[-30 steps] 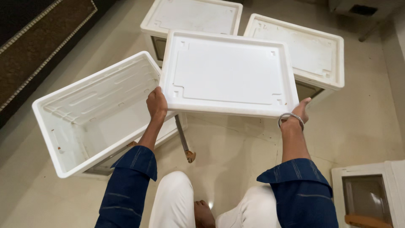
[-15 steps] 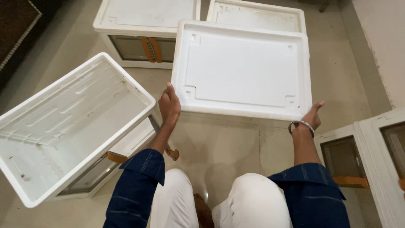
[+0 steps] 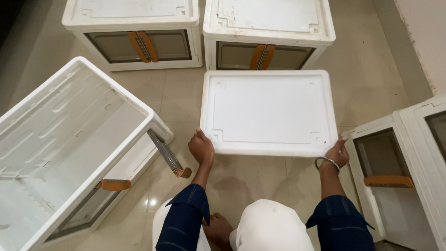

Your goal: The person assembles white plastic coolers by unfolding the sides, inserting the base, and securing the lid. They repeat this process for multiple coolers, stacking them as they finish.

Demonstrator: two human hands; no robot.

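A flat white plastic lid with a raised rim is held level in front of me, low over the tiled floor. My left hand grips its near left corner. My right hand, with a metal bangle on the wrist, grips its near right corner. To the left an open white storage box lies tilted, its hollow inside facing up, with an orange handle on its side door. My knees in white trousers show at the bottom of the view.
Two closed white storage boxes stand at the back, one left and one right, each with an orange latch on its grey front. Another white box with an orange handle sits at the right, by the wall.
The lid has come down and toward me, from up in front of the far boxes to low over the floor. The view has tilted down, so the far boxes' fronts now show.
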